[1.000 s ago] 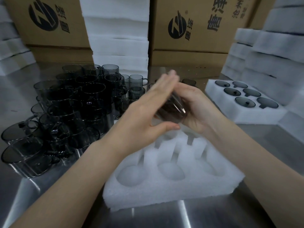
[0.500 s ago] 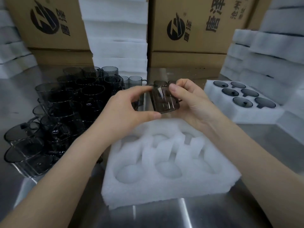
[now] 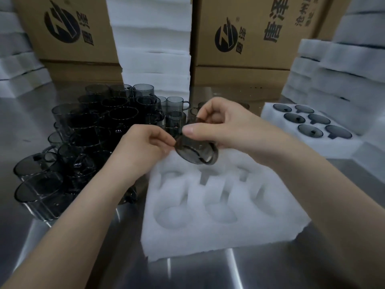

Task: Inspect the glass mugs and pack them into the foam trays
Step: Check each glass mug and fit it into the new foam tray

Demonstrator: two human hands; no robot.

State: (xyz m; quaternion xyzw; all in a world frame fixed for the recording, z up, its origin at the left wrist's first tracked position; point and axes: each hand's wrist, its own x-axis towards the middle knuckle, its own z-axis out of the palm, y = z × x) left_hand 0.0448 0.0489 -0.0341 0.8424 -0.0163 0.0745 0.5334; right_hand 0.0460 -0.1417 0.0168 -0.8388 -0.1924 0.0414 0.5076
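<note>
Nearest the camera, a brushed steel table (image 3: 270,268) carries a white foam tray with round wells (image 3: 187,240), and none of its visible wells holds anything. Two bare forearms reach over it from the lower corners.

Above the tray's far edge, both hands hold one smoky grey glass mug (image 3: 193,152) in the air. It is tilted, with one round end turned toward the camera (mouth or base, I cannot tell), and it sits in no well. The left hand (image 3: 143,149) pinches the mug's left edge between thumb and forefinger. The right hand (image 3: 229,126) is clamped on it from above, with the thumb lying across the top and the fingers curled round the far side.

To the left, a crowded cluster of matching grey glass mugs (image 3: 93,132) stands on the table, some stacked on others. To the right, well apart from the near tray, a second white foam tray (image 3: 268,110) has a grey mug in each of its six wells.

Farther back, a tall stack of white foam sheets (image 3: 154,49) rises in the middle. Brown cardboard boxes with black logos stand on its left (image 3: 62,28) and right (image 3: 260,38). More stacked foam trays flank the scene at the far right (image 3: 343,69) and far left (image 3: 16,59).
</note>
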